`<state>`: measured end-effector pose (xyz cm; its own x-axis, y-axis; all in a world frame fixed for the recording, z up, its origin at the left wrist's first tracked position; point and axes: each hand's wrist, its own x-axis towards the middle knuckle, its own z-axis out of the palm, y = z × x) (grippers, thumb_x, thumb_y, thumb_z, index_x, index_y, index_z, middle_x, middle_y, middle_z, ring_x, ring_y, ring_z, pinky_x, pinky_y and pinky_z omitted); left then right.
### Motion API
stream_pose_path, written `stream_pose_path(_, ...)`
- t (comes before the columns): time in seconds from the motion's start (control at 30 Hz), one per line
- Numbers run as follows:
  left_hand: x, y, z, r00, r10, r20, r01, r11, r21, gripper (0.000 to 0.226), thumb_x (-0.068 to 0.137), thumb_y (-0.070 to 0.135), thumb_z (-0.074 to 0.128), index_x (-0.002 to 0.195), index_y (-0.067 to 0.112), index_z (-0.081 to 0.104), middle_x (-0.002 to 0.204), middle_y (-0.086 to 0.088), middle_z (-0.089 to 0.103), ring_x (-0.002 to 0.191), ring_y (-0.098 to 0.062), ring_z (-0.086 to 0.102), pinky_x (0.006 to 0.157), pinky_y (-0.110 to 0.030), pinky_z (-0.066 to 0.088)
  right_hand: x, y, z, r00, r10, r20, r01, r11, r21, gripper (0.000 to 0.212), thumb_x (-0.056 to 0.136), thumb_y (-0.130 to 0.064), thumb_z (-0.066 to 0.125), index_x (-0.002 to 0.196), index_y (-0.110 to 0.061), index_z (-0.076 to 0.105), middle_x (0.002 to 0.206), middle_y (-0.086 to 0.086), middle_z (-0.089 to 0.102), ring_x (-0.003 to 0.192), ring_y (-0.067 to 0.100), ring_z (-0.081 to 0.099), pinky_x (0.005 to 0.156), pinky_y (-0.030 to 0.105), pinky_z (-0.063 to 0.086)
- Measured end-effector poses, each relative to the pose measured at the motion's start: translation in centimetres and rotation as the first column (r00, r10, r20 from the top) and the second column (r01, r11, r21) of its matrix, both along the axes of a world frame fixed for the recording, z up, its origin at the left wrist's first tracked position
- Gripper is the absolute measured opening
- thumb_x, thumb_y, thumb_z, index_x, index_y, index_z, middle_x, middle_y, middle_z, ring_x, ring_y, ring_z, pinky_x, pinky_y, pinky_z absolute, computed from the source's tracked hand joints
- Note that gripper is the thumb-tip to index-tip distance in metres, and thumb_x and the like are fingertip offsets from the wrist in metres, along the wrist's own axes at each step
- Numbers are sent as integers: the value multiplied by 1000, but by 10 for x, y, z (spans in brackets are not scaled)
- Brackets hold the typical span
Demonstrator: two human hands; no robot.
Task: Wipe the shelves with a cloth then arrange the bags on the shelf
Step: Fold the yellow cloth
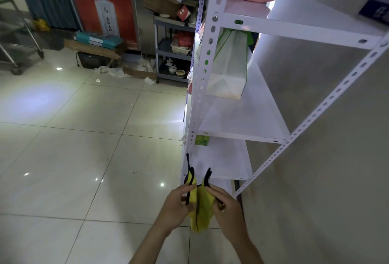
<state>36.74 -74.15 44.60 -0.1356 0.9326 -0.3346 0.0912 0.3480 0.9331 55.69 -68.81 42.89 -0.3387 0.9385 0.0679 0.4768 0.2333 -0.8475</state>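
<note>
Both hands, left hand (179, 202) and right hand (226, 205), are pinching a yellow bag (201, 207) in curled fingers, probably readying it for placing on the white shelf (242, 120)

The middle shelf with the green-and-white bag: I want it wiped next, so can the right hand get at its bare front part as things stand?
Probably yes: the middle shelf is open in front, but the right hand holds the yellow cloth lower down.
</note>
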Motion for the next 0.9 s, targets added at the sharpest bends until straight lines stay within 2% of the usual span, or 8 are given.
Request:
stream_pose_path(0.1,12,-1,5,1000,25,-3,-25,999,25,57,89,-7,66,137,24,62,134,12,61,110,2,61,91,-15,53,-7,-8,1,997,72,27,-74,995,66,55,91,4,53,133,-29,68,136,-25,63,123,-3,61,99,24,54)
stream_pose_path(0.2,20,-3,6,998,38,45,-39,999,37,53,88,-4,69,127,31,63,128,12,66,103,12,62,90,-16,54,-8,-13,2,996,87,30,-89,993,82,57,92,2,54,133,-34,67,136,-28,61,122,-2,61,97,25,55)
stream_pose_path(0.33,25,-4,11,981,124,149,-120,992,-31,54,86,-7,64,130,25,63,105,1,76,89,-10,73,74,-24,59,-9,-15,1,995,78,60,-80,996,32,56,94,-2,54,135,-39,65,136,-31,60,122,-2,61,94,28,57)
stream_pose_path(0.43,25,-5,15,964,143,223,-147,989,1,63,84,-13,58,128,32,61,116,-3,70,92,-28,74,68,-37,62,-12,-20,1,985,95,145,-104,993,57,56,92,-7,53,135,-42,63,134,-32,60,120,-6,58,95,23,54)
stream_pose_path(0.63,20,-1,17,941,221,255,-185,970,-158,37,103,12,44,112,30,74,113,-5,72,96,-24,73,72,-46,65,-15,-29,1,960,200,196,-206,979,11,59,87,-20,55,123,-66,52,104,-21,68,89,-8,57,75,9,45)
stream_pose_path(0.77,10,2,2,981,192,-35,-191,981,17,17,94,21,68,90,37,75,93,16,70,94,-19,69,78,-47,62,-13,-27,9,981,185,-61,-192,972,-137,21,96,-38,60,111,-46,72,102,-16,77,89,6,73,83,29,60)
stream_pose_path(0.83,4,3,0,988,127,-86,-123,991,52,21,91,14,71,92,35,69,94,6,67,82,-20,68,71,-39,60,-8,-16,13,984,37,-176,-72,978,-195,23,93,-53,62,102,-36,75,96,-8,79,86,14,75,82,42,62)
stream_pose_path(0.9,-1,2,7,997,62,-41,-59,996,68,24,92,12,71,101,31,60,96,-1,65,63,-21,59,58,-38,52,-5,-2,14,981,-95,-167,72,988,-140,18,93,-46,66,102,-32,73,100,-13,77,94,8,73,86,43,61)
